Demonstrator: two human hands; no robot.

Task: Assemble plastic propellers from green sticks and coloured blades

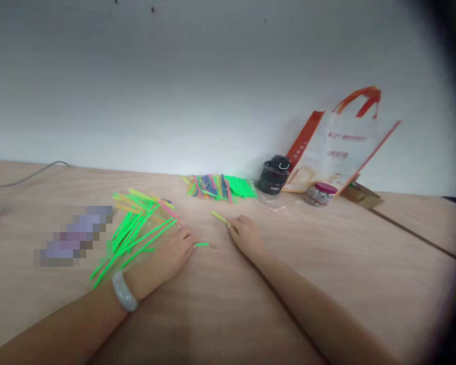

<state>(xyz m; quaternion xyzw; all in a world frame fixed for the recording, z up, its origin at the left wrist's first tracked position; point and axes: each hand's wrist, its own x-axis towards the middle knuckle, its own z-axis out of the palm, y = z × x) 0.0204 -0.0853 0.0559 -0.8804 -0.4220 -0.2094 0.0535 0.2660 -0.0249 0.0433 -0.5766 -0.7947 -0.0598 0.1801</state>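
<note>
My left hand (177,249) is closed low over the table, wearing a pale bangle (124,291) on the wrist. A short length of green plastic strip (201,244) sticks out from its fingertips. My right hand (247,234) is closed in a pinch on a yellow plastic strip (219,217), which points up and to the left. To the left of my left hand lies a loose pile of long, straw-like green strips (131,230). Yellow strips (129,207) and pink ones (168,210) lie at the pile's far end.
Against the wall lies a bundle of coloured strips (216,187). Right of it stand a black lidded container (274,175), a clear jar with a purple lid (321,194) and a white bag with orange handles (334,147). A blurred-out object (76,235) and a grey cable (30,177) are at left.
</note>
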